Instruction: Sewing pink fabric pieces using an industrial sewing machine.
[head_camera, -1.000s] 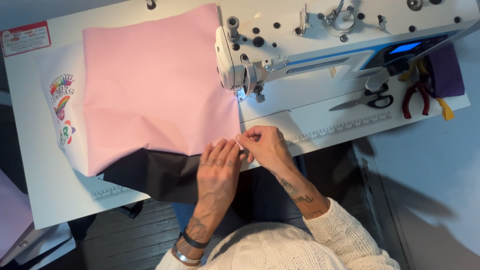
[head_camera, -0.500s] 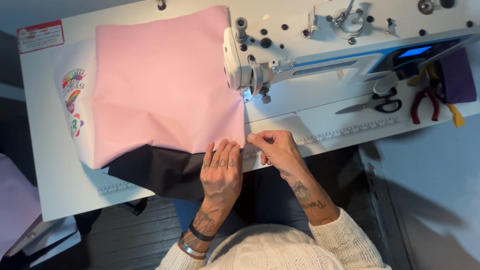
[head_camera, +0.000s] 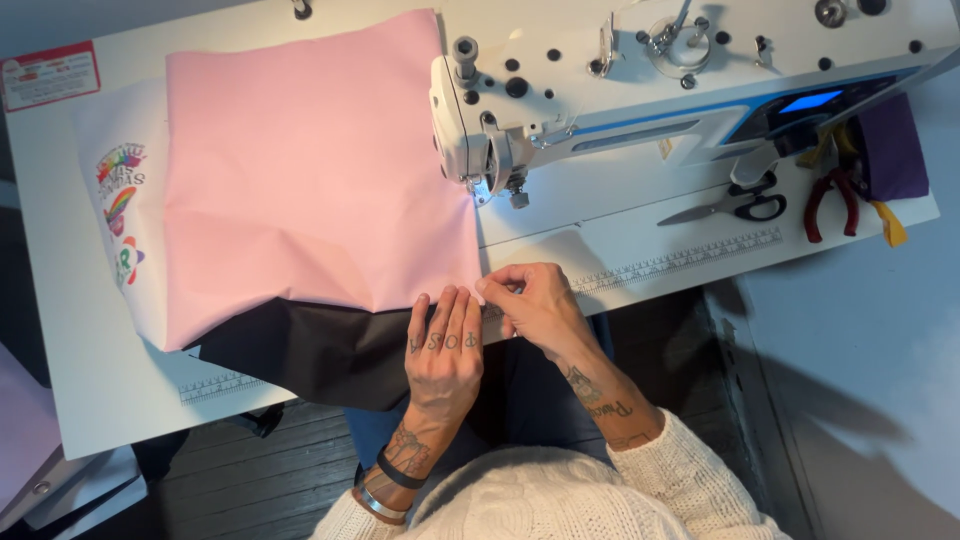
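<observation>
A large pink fabric lies over the white sewing table, with a black fabric showing under its near edge. My left hand presses flat on the near right corner where pink meets black. My right hand pinches the pink fabric's corner edge just right of it, fingers closed. The white sewing machine stands behind, its needle area at the pink fabric's right edge.
Scissors and red-handled pliers lie on the table to the right, by a purple cloth. A printed white fabric peeks out left of the pink one. A ruler strip runs along the table's front edge.
Both hands stay at the fabric's near right corner; the right hand's fingers have shifted slightly along the edge. The view has drifted, so everything sits a little more to the right.
</observation>
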